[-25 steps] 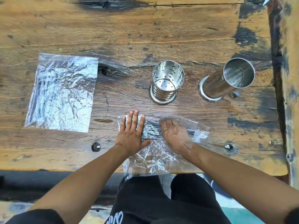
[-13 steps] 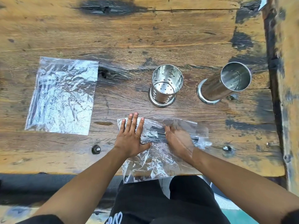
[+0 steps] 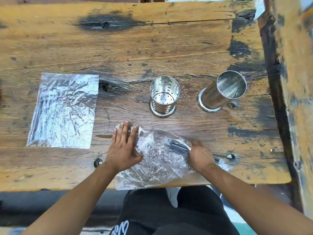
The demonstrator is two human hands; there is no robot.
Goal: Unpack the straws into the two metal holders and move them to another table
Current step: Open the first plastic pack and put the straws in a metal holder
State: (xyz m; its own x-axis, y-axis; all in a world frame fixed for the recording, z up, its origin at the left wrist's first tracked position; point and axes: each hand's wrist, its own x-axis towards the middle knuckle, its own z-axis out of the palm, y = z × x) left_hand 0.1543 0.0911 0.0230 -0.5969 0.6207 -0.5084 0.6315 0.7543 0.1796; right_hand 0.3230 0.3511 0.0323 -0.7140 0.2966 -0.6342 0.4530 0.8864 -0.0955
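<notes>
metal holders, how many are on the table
2. One perforated holder stands mid-table, just beyond the bag of straws; the second holder stands to its right, near the table's right edge. Both are empty. None seems hidden.

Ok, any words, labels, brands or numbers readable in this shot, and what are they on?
White lettering on the black shorts, at the bottom edge: cut off by the frame, not readable.
Near bag of straws, far bag of straws, perforated holder, plain holder: no print visible.
</notes>
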